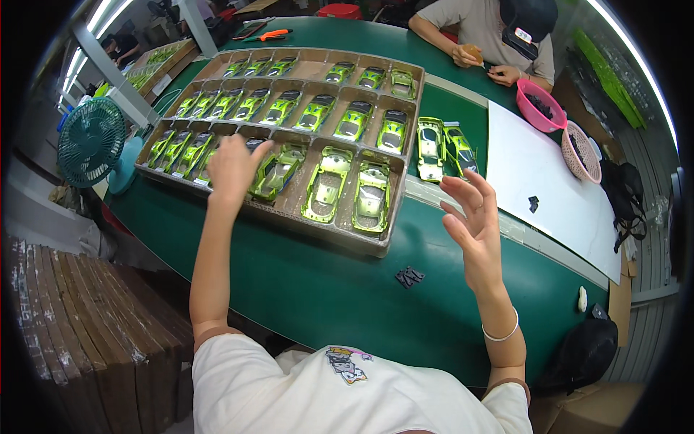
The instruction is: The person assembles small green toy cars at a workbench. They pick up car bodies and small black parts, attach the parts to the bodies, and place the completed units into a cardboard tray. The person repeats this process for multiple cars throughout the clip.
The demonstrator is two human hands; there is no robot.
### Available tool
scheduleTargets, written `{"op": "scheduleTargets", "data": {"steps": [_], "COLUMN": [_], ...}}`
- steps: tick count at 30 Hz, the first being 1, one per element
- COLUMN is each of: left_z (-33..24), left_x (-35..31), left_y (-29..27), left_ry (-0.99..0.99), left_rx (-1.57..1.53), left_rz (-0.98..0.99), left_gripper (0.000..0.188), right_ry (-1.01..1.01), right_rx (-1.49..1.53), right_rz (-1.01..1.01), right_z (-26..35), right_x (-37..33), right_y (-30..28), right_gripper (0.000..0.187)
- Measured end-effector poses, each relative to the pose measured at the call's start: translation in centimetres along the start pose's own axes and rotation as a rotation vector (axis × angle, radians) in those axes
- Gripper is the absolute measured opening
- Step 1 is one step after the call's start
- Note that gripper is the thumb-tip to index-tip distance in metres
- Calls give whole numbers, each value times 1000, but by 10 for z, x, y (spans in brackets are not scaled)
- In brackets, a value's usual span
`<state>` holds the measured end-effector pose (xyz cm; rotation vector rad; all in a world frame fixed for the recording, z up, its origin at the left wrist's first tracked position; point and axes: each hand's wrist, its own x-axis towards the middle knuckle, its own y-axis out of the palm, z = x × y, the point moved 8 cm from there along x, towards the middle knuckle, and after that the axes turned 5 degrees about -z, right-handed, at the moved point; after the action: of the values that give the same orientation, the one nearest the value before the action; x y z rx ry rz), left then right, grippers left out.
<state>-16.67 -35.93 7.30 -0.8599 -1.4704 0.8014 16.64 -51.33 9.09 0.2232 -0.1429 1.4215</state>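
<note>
My left hand (233, 168) reaches over the near row of a brown compartmented tray (318, 221). Its thumb and fingers are around a green toy car shell with a dark top (254, 144), mostly hidden by the hand. Just right of it lies an upturned green car shell (277, 171); two more upturned shells (325, 185) (371, 197) sit further right in the same row. My right hand (473, 228) is raised above the table, fingers apart and slightly curled, holding nothing. Beyond its fingertips, an upturned shell (431, 150) and another green shell (460, 150) lie beside the tray.
Small black parts lie on the green table (410, 277) and on a white sheet (557, 217). A pink basin (542, 105) and a pale pink basket (580, 152) stand right. Opposite, a person (484, 36) handles something small. A green fan (92, 142) stands left; an orange-handled tool (275, 33) lies far back.
</note>
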Motion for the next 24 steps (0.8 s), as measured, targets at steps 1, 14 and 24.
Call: {"op": "scheduleTargets", "data": {"steps": [1, 14, 24], "left_z": [11, -44, -259], "left_x": [-2, -18, -116], "left_y": [4, -84, -111], "left_ry": [19, -11, 729], "left_rx": [93, -317, -1109], "left_rz": [32, -349, -255], "left_gripper": [57, 49, 39], "right_ry": [5, 143, 158], "right_rx": [11, 216, 427], "right_rz": [-13, -36, -250], "right_z": [1, 0, -16], "right_x": [1, 6, 8], "right_y": [-2, -18, -49], "right_gripper": [62, 58, 56]}}
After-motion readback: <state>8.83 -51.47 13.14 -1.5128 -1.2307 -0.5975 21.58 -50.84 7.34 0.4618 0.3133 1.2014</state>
